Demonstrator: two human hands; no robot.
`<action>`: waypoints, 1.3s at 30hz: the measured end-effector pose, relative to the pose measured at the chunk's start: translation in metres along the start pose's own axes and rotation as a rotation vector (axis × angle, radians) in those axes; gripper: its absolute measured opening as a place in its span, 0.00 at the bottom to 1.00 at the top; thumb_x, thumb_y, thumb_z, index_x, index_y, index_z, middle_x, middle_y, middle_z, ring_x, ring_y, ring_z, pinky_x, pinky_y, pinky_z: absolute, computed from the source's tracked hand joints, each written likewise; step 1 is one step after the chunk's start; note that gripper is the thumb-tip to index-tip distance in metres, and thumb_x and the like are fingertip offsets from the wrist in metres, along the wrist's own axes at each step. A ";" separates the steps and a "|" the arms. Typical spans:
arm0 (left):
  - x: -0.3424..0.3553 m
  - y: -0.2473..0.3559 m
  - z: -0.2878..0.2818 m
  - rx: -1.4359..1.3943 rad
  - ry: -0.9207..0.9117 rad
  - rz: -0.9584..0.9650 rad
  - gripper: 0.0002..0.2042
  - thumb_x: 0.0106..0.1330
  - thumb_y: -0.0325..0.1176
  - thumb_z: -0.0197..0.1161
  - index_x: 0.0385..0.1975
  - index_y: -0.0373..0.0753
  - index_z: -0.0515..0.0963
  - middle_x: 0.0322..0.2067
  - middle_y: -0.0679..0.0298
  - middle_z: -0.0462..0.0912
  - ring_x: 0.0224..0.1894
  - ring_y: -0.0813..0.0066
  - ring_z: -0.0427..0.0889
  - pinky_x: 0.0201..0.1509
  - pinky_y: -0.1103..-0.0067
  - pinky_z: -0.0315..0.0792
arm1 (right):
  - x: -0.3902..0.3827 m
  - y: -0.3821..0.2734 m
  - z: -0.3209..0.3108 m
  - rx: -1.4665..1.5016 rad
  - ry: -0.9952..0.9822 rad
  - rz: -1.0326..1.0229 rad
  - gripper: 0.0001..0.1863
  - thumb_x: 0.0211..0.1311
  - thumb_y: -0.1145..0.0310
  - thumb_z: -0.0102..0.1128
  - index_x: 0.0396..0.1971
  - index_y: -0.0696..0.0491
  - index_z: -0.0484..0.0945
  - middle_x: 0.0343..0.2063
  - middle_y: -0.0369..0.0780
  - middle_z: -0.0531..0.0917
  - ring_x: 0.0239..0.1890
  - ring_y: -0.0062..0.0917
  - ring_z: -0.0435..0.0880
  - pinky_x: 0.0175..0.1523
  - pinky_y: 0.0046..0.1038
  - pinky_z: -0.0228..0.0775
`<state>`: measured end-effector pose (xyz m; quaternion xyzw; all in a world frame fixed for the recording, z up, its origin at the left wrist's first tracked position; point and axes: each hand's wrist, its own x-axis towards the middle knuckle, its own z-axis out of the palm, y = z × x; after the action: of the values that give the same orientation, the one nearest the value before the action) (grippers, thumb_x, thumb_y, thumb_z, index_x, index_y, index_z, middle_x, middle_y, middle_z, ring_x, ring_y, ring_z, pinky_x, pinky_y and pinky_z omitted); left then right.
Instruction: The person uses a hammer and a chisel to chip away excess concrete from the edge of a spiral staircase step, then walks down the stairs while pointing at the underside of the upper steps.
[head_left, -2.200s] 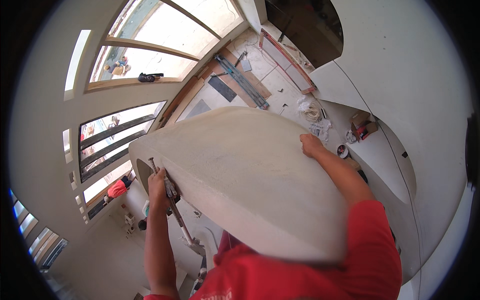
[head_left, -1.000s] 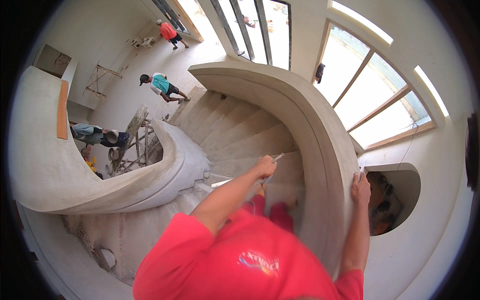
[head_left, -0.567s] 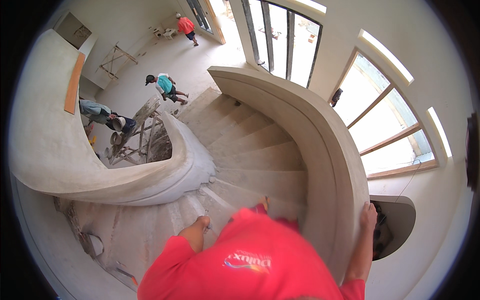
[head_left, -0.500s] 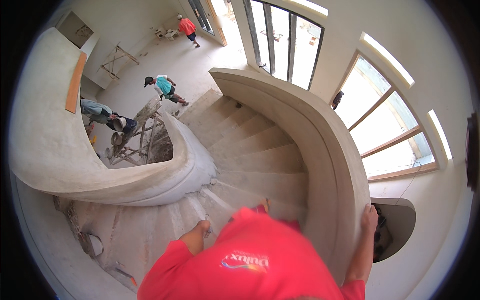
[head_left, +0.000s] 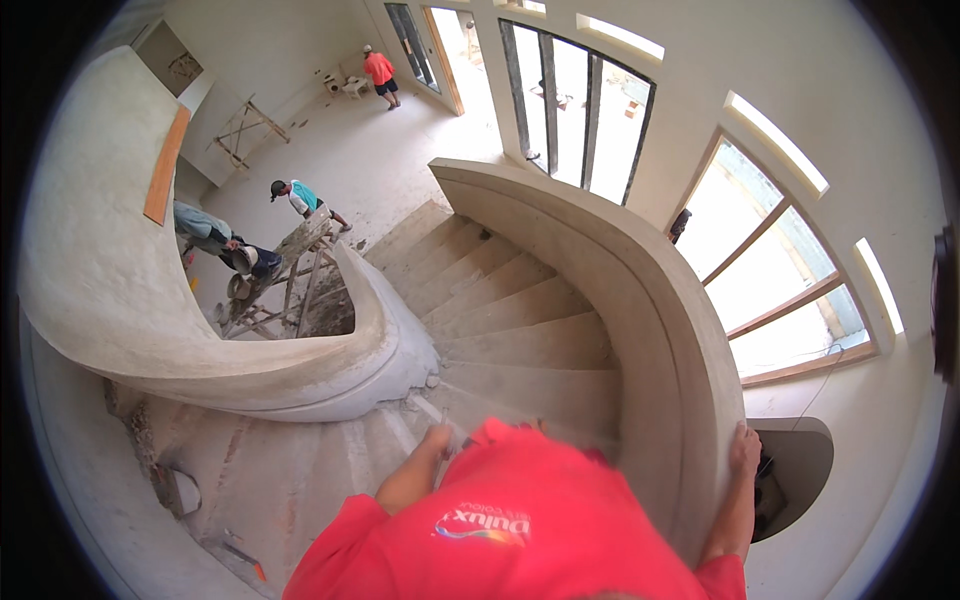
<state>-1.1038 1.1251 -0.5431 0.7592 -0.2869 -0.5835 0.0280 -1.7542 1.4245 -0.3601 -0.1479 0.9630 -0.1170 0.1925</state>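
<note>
My left hand is closed at my left side, above the stair treads. A small greyish thing shows beside its fingers, too little of it to name. On the other side my right hand grips the outer edge of the curved plastered balustrade wall. Below me the bare concrete stairs wind down between that wall and a lower inner balustrade. My red shirt covers part of the steps, and my feet are hidden.
Timber scaffolding stands inside the curve, with a person holding a bucket beside it. Another person in teal and one in red are on the floor below. An orange-ended tool lies at lower left.
My left hand has come up and right, closer to my body. My right hand stays on the wall. The person in teal has moved left; the one in red has turned.
</note>
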 end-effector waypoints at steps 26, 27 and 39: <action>0.009 -0.081 -0.020 0.282 -0.074 0.085 0.15 0.71 0.36 0.53 0.36 0.28 0.78 0.26 0.51 0.79 0.25 0.58 0.79 0.24 0.60 0.70 | 0.003 0.006 0.010 -0.016 0.058 0.048 0.37 0.72 0.41 0.46 0.57 0.63 0.78 0.54 0.60 0.80 0.61 0.53 0.77 0.64 0.46 0.68; 0.008 -0.077 -0.019 0.135 -0.031 0.012 0.15 0.71 0.37 0.53 0.34 0.29 0.78 0.25 0.51 0.79 0.23 0.58 0.78 0.22 0.60 0.69 | 0.001 0.003 0.010 -0.013 0.047 0.055 0.37 0.72 0.41 0.46 0.57 0.63 0.78 0.55 0.60 0.80 0.61 0.53 0.77 0.65 0.46 0.68; -0.032 -0.008 0.020 0.148 -0.003 -0.076 0.21 0.72 0.42 0.57 0.50 0.26 0.79 0.41 0.48 0.85 0.44 0.58 0.86 0.49 0.61 0.77 | -0.001 0.007 0.001 -0.025 0.124 0.066 0.39 0.70 0.40 0.46 0.55 0.66 0.78 0.54 0.61 0.80 0.61 0.55 0.76 0.65 0.46 0.67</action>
<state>-1.1234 1.1522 -0.5241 0.7685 -0.3003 -0.5627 -0.0506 -1.7542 1.4312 -0.3624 -0.1108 0.9789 -0.1074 0.1342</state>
